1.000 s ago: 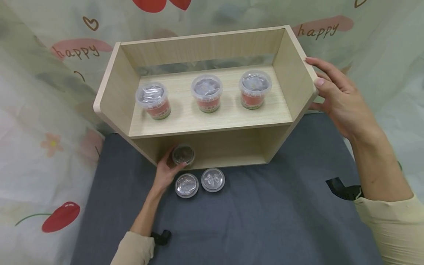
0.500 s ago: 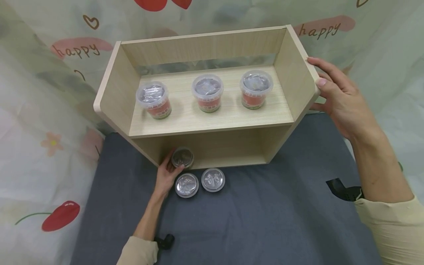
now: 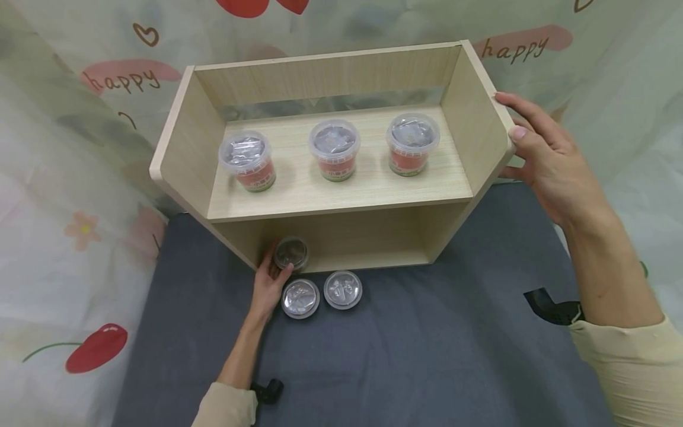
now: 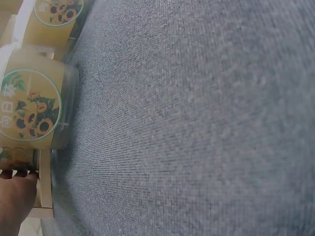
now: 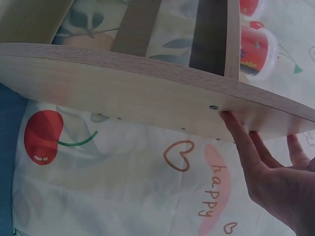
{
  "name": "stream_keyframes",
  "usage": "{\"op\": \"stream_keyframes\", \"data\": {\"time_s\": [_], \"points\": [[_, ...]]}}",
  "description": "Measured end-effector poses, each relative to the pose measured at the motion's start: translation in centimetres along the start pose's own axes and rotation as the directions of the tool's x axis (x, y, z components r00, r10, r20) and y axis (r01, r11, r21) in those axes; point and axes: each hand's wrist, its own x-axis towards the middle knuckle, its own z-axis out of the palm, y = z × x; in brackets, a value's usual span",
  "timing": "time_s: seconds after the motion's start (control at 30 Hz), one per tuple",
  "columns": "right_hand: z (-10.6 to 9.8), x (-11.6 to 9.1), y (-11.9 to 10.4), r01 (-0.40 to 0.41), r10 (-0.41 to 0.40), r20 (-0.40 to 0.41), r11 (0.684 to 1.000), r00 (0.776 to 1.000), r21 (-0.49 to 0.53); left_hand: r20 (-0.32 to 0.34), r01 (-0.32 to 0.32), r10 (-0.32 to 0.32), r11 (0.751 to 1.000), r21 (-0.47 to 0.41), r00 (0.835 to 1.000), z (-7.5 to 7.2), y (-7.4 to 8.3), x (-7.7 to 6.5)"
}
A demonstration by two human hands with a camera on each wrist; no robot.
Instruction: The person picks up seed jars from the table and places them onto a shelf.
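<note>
At the rack point(image 3: 331, 72), the left grip point(image 3: 268, 289) clasped a cup point(image 3: 291, 255) — probably light, squashable, best held round the middle; the right grip point(image 3: 560, 163) touched wood, uncurled.

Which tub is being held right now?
The tub in the lower compartment, at its left end: the left hand grips it; no other tub is gripped.

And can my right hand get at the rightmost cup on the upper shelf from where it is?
Probably, though not straight across: your right hand touches the side panel, which stands between it and the cup. The open front of the upper shelf seems to leave a way round.
</note>
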Motion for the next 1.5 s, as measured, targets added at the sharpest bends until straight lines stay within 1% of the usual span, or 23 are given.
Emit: {"op": "stream_keyframes", "data": {"time_s": [0.13, 0.33, 0.47, 0.6, 0.8, 0.9, 1.07, 1.2, 1.3, 1.4, 1.5], "points": [[0.1, -0.1, 0.0, -0.010, 0.010, -0.012, 1.000, 1.000, -0.019, -0.011, 0.017, -0.017, 1.000, -0.003, 1.000, 0.2, 0.2, -0.1], [0.1, 0.0, 0.0, -0.004, 0.004, -0.006, 1.000, 1.000, -0.018, -0.034, 0.035, -0.034, 0.999, 0.038, 0.999, 0.3, 0.5, -0.3], [0.0, 0.0, 0.0, -0.003, 0.003, -0.003, 1.000, 1.000, -0.015, -0.054, 0.023, -0.021, 0.999, 0.036, 0.998, 0.4, 0.6, -0.6], [0.0, 0.0, -0.1, -0.015, 0.015, -0.010, 0.999, 1.000, -0.031, -0.074, 0.008, -0.008, 1.000, 0.010, 0.997, 0.4, 0.9, -1.5], [0.0, 0.0, -0.1, -0.018, 0.017, -0.013, 0.999, 1.000, -0.030, -0.105, 0.073, -0.072, 0.997, -0.001, 0.992, 0.3, 1.2, -3.3], [0.0, 0.0, -0.1, -0.014, 0.013, -0.013, 0.999, 1.000, -0.033, -0.111, 0.086, -0.084, 0.996, 0.019, 0.990, 0.0, 1.4, -3.9], [0.1, 0.0, -0.1, -0.009, 0.008, -0.013, 0.999, 1.000, -0.037, -0.116, 0.110, -0.100, 0.990, 0.084, 0.988, -0.4, 2.0, -5.1], [0.1, 0.0, -0.1, -0.005, 0.005, -0.016, 0.999, 1.000, -0.035, -0.102, 0.137, -0.127, 0.985, 0.106, 0.987, -0.6, 2.3, -5.9], [0.1, 0.0, -0.1, -0.002, 0.001, -0.017, 0.999, 1.000, -0.039, -0.077, 0.146, -0.137, 0.981, 0.127, 0.988, -0.7, 2.5, -6.4], [0.1, 0.0, 0.0, 0.000, -0.001, -0.015, 0.999, 1.000, -0.044, -0.037, 0.136, -0.132, 0.981, 0.135, 0.991, -0.7, 2.5, -6.8], [0.1, 0.0, 0.0, 0.000, -0.001, -0.015, 0.999, 1.000, -0.042, -0.003, 0.106, -0.106, 0.985, 0.135, 0.994, -0.7, 2.4, -7.0]]}}
